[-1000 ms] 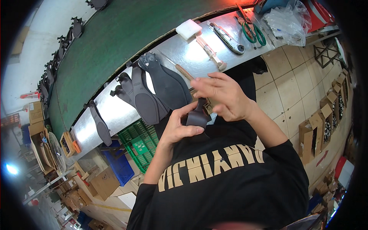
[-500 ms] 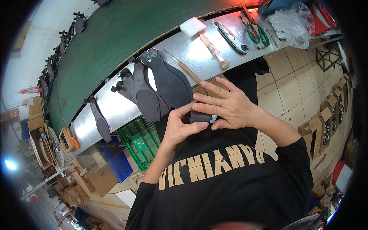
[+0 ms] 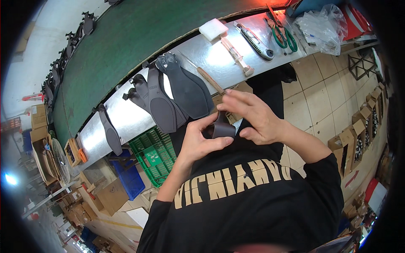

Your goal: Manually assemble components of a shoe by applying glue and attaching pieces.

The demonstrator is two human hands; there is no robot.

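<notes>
My left hand (image 3: 201,138) is closed around a dark, smooth, curved strap-like piece (image 3: 223,130), thumb on its near edge and fingers behind it. Over its far side is my right hand (image 3: 257,116), fingers stretched forward and thumb apart; I cannot tell whether its fingertips touch the piece. A small pale-blue scrap (image 3: 237,125) shows between the two hands, and what supports it is hidden. Just beyond the hands lie dark grey sole-shaped pieces (image 3: 192,95) and several paddle-shaped straps (image 3: 162,111). A wooden-handled awl (image 3: 209,79) points away beside them.
The metal bench edge (image 3: 137,114) borders a green belt (image 3: 122,40). Along it lie a white foam block (image 3: 213,29), a syringe (image 3: 237,57), a box cutter (image 3: 256,42), green-handled scissors (image 3: 283,39) and a plastic bag (image 3: 322,25). Below stands a green crate (image 3: 154,156).
My right hand's fingers have drawn back and bent slightly, uncovering more of the dark piece. The piece has turned in my left hand and shows a curled opening.
</notes>
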